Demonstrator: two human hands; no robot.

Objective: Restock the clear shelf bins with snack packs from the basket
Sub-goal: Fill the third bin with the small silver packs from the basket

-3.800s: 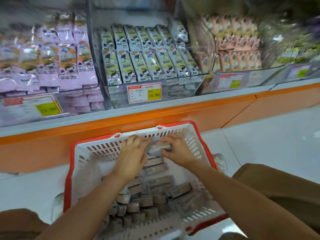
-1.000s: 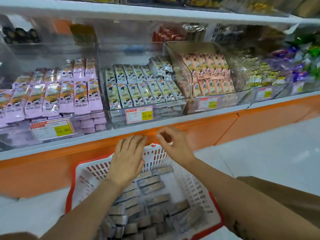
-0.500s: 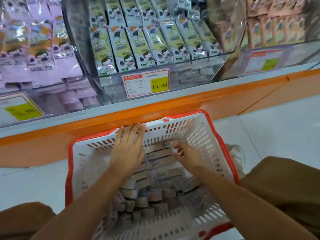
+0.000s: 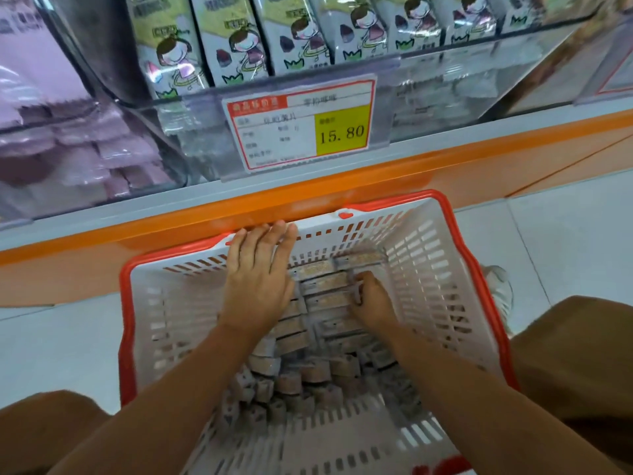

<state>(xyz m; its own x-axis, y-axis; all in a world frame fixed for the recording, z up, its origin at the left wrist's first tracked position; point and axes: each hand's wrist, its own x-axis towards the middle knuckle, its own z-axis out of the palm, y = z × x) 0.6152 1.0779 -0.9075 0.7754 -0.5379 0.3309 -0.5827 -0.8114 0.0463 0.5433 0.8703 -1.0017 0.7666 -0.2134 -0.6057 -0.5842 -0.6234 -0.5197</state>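
Note:
A white basket with a red rim [image 4: 445,265] stands on the floor below the shelf, holding several rows of snack packs [image 4: 325,299] lying on edge. My left hand [image 4: 258,282] lies flat with straight fingers over the packs on the left, fingertips at the basket's far wall. My right hand [image 4: 371,299] is down among the packs at the far right, its fingers curled round the end of one pack. Above, the clear shelf bin [image 4: 428,70] holds upright green and white snack packs [image 4: 236,39] with a cartoon figure.
A price tag reading 15.80 [image 4: 301,123] hangs on the bin's front. A neighbouring bin on the left holds pink packs [image 4: 78,156]. An orange shelf base [image 4: 411,176] runs behind the basket. My knees [image 4: 575,354] flank the basket on the white tiled floor.
Both hands came down from the shelf into the basket. My right hand has sunk among the far packs and curled round one. The view has moved closer to the bin.

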